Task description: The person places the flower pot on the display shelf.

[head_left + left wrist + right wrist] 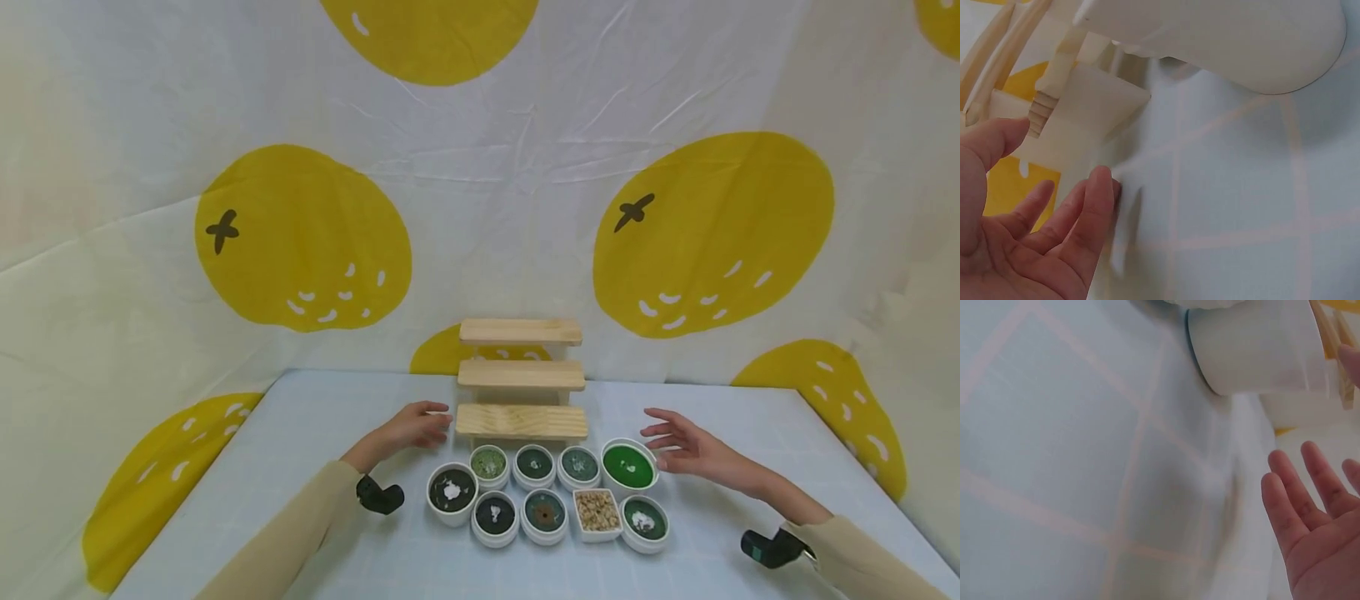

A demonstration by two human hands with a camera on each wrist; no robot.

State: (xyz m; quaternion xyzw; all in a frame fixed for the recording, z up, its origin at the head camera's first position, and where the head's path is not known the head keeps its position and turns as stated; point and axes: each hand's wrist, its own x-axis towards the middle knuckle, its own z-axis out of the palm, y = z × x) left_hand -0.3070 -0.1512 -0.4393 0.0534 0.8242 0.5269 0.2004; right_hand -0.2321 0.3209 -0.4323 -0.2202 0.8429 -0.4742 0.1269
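Note:
A three-tier wooden stand (522, 422) with white supports stands at the back of the table. My left hand (414, 425) hovers just left of its lowest tier, fingers loosely spread and holding nothing; in the left wrist view the hand (1035, 250) is beside the stand's end. On the other side my right hand (697, 450) is held with relaxed fingers, next to a large white cup with a bright green top (628, 466). Between the hands sit several white pots with dark green tops, among them one with a white patch (452, 487) and a square dish of tan pieces (597, 510).
The pots stand in two rows in front of the stand, close together. A pale blue checked cloth (360, 550) covers the table. Behind hangs a white curtain (495, 208) with yellow fruit prints. Black wrist cameras (379, 495) are on both arms.

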